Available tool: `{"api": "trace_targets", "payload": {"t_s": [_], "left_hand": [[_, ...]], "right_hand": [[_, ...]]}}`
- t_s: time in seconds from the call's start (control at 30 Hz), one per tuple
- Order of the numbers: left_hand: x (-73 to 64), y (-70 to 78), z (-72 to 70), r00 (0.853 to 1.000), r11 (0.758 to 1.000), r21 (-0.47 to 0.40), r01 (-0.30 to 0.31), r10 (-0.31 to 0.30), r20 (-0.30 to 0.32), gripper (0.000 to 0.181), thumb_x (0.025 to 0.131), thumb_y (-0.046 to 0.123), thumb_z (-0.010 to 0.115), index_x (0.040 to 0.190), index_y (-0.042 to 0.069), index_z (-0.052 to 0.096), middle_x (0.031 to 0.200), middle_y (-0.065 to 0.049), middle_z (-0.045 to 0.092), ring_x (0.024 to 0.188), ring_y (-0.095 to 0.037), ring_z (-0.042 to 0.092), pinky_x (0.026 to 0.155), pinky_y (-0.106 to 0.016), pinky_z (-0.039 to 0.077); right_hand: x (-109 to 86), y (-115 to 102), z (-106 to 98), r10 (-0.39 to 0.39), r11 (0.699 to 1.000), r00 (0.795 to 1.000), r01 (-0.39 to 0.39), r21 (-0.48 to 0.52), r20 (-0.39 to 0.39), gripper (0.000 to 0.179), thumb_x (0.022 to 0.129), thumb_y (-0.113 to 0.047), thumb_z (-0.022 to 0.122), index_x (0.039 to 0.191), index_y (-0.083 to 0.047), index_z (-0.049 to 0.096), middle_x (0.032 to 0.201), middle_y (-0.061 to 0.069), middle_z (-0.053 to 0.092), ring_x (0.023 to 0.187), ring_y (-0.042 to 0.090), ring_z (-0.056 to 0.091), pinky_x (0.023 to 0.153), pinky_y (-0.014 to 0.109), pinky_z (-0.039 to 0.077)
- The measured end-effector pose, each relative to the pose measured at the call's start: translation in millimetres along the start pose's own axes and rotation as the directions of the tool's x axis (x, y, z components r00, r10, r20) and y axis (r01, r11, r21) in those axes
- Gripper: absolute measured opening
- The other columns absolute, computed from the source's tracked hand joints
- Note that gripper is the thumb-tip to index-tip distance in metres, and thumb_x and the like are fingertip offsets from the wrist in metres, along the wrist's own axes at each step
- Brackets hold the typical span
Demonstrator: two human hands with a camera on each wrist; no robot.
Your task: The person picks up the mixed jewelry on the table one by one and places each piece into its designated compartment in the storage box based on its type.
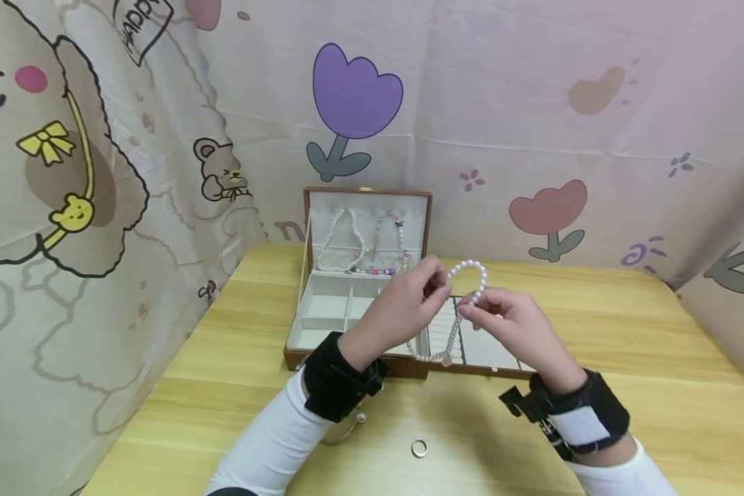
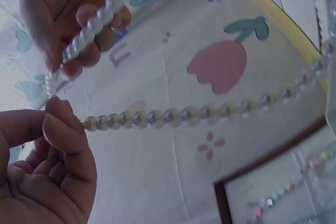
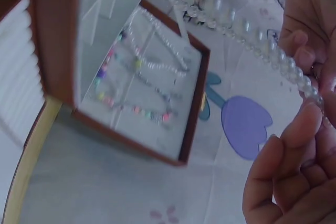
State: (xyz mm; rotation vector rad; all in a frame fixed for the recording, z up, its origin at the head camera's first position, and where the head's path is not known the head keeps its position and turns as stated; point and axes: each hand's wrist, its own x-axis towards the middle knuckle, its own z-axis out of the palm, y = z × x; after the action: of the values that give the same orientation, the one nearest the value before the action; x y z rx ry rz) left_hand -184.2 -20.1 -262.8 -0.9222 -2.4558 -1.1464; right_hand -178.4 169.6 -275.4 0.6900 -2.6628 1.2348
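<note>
The left hand (image 1: 409, 297) pinches a pearl strand (image 2: 170, 115) between thumb and fingertips, and the right hand (image 1: 519, 327) grips the same strand just beside it, thumb against fingers. The strand is held up off the table (image 1: 645, 331), one part arching above the fingers and a longer loop hanging in front of the tray. Nearest the person, a gold-coloured ring (image 1: 419, 448) lies on the wood; a bangle (image 1: 348, 432) with a pearl-like ball is partly hidden by the left forearm. Farther off stands a brown jewellery box (image 1: 356, 367) with pale compartments, its lid (image 1: 430, 227) raised. At its right is a shallow tray (image 1: 486, 348) with a ridged section. White pearls (image 3: 160, 66) and coloured beads (image 3: 101, 72) hang inside the lid. Behind everything hangs a printed cloth (image 1: 446, 89) with a purple tulip (image 1: 356, 100).
</note>
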Motion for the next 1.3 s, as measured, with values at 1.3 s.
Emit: {"api": "trace_targets", "payload": {"t_s": [1.3], "left_hand": [[78.9, -130.6, -71.0, 0.991, 0.944, 0.299, 0.136, -0.131, -0.038, 0.024, 0.093, -0.001, 0.046, 0.111, 0.002, 0.061, 0.116, -0.011, 0.062, 0.11, -0.024, 0.057, 0.095, -0.032, 0.047]], "right_hand": [[183.6, 0, 69, 0.137, 0.966, 0.99, -0.127, 0.223, -0.027, 0.034, 0.093, -0.015, 0.051, 0.124, -0.003, 0.051, 0.125, 0.015, 0.054, 0.109, 0.03, 0.058, 0.09, 0.042, 0.048]]}}
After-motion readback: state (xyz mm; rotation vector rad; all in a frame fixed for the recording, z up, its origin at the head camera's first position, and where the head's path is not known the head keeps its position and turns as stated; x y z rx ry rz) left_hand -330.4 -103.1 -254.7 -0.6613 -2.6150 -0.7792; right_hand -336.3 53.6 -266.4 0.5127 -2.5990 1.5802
